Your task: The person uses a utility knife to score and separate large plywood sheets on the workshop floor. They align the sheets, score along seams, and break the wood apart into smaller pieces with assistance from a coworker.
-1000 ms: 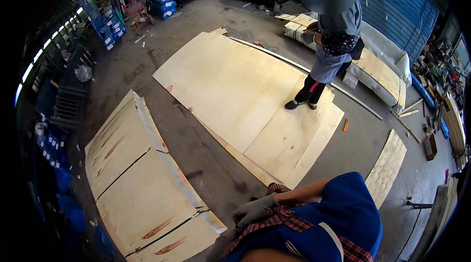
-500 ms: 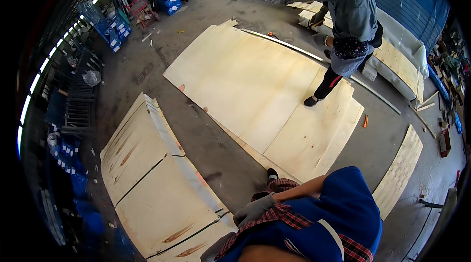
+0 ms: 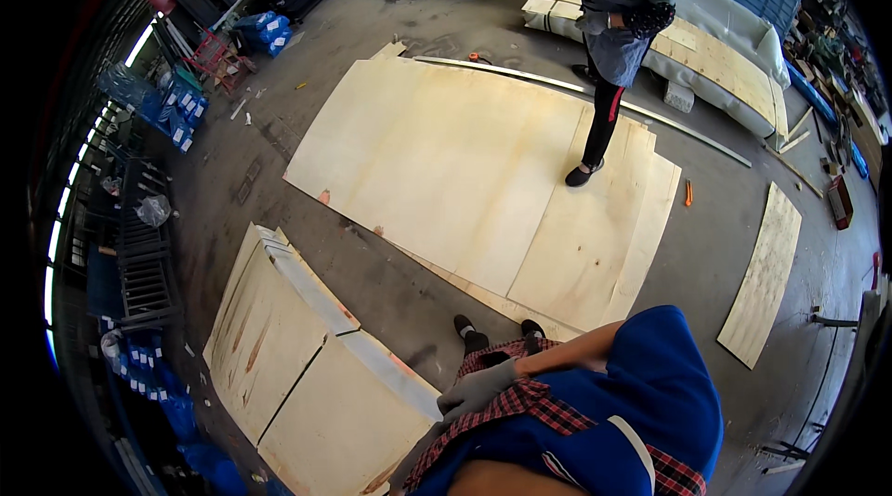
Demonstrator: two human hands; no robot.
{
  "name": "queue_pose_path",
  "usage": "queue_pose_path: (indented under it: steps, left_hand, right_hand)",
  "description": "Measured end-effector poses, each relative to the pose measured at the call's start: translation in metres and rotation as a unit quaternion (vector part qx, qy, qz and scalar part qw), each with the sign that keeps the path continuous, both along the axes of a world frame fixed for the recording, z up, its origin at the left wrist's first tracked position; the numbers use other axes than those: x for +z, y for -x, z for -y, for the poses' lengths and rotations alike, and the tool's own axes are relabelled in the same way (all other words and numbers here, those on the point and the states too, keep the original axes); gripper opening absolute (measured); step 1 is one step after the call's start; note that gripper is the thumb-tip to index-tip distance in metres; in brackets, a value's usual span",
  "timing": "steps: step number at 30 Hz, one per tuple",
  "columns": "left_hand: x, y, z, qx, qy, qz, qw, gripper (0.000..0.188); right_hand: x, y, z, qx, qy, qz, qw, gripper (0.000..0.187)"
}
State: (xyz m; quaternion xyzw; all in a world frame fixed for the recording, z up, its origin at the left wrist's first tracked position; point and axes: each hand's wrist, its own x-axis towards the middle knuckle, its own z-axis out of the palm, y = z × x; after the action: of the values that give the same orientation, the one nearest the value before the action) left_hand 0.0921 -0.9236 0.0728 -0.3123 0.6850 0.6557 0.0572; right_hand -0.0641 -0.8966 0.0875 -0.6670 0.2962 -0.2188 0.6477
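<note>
My right hand (image 3: 478, 390), in a grey glove, is held low in front of my waist, against a red-and-black plaid cloth (image 3: 557, 411). Its fingers are bent together, and whatever lies within them is hidden. Only a sliver of my left hand (image 3: 401, 475), also gloved, shows by the lower edge; its fingers are out of sight. Nearest to both hands is a stack of pale wood panels (image 3: 348, 403) at lower left, split by a dark gap. Beyond my feet, large plywood sheets (image 3: 437, 162) lie overlapping on the floor.
A co-worker (image 3: 618, 41) stands with one foot on the plywood. An orange-handled tool (image 3: 688, 192) lies right of the sheets, near a narrow board (image 3: 764, 273). A long pale strip (image 3: 688, 136) runs along the far side. Dark metal frames (image 3: 149, 254) stand at left.
My view has shifted, and both my feet now show beside the plywood. My right hand stays at my waist; less of my left glove shows. The co-worker's hands have come together at their front.
</note>
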Motion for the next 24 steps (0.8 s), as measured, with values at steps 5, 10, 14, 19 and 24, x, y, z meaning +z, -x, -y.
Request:
queue_pose_path:
  steps: [5,10,14,19,24]
  left_hand:
    - [0.003,-0.010,0.060,-0.092,-0.005,-0.014,0.996,0.041]
    - [0.038,-0.046,0.154,-0.248,-0.014,-0.045,0.968,0.042]
    - [0.082,-0.058,0.267,-0.285,-0.009,0.002,0.958,0.043]
    - [0.041,-0.020,0.360,0.016,-0.053,-0.112,0.992,0.037]
    - [-0.149,-0.006,0.407,0.055,-0.003,-0.036,0.998,0.015]
  right_hand:
    - [0.005,0.010,0.038,-0.193,0.089,-0.070,0.975,0.045]
    - [0.029,0.006,0.090,-0.307,0.059,-0.083,0.946,0.039]
    - [0.034,0.003,0.123,-0.408,0.080,-0.125,0.901,0.035]
    - [0.001,0.020,0.150,-0.536,-0.005,-0.178,0.826,0.033]
    - [-0.180,0.047,0.067,-0.623,-0.180,-0.301,0.699,0.043]
